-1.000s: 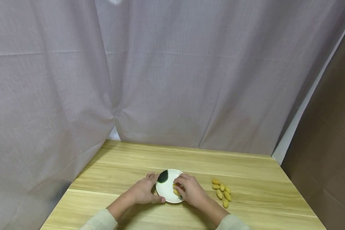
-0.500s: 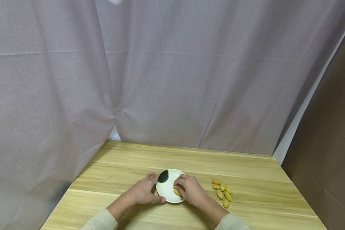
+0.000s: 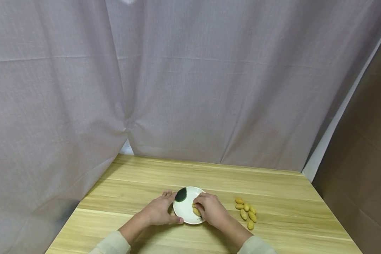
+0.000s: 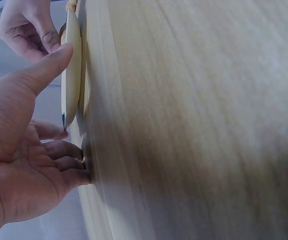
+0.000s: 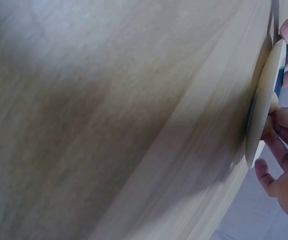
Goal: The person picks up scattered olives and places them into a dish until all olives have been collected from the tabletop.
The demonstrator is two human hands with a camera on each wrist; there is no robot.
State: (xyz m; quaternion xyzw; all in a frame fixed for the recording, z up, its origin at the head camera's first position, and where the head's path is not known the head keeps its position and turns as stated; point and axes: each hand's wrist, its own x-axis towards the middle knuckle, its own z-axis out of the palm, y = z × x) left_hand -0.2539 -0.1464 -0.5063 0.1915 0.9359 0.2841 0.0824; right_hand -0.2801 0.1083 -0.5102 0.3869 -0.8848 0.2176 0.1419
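A small white plate with a dark green patch lies on the wooden table. My left hand holds it from the left, thumb at the near rim and index finger at the far left rim. In the left wrist view, the plate appears edge-on, with the thumb against its rim. Over the plate's right side, my right hand pinches a yellow peanut between thumb and fingers, partly hidden by them. Right of the plate, several similar yellow peanuts lie in a loose group.
The pale wooden table ends at a grey curtain behind and on the left. A brown panel stands beyond the right edge.
Both hands keep their places at the plate. The whole scene shifts very slightly to the right in the head view; otherwise hardly anything moves.
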